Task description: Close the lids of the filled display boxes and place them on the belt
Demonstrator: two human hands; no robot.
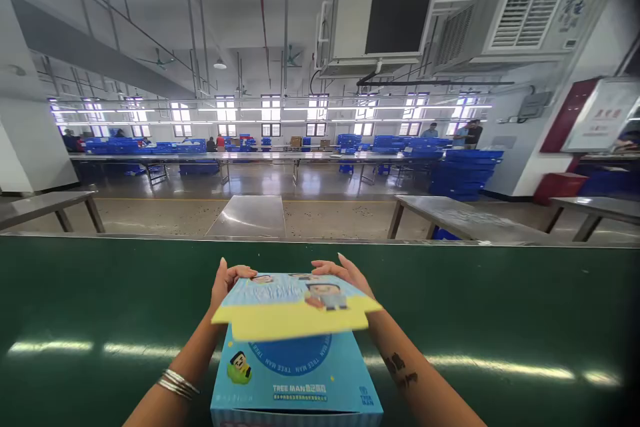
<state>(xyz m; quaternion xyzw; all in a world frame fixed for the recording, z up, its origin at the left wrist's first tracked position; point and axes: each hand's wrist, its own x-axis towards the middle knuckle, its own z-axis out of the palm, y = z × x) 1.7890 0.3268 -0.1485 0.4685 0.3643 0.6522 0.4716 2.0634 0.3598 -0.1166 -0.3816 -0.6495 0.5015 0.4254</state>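
Loosely, left hand [226, 284], right hand [349, 275] unclenched, thumbs raised, touch far edge of blue box [295, 355].

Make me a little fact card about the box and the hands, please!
box: light blue, says TREE MAN
flap: yellow-edged, not tucked in
left hand: at box's far left corner
right hand: at box's far right corner
bangles: silver, left wrist
table: green, under the box
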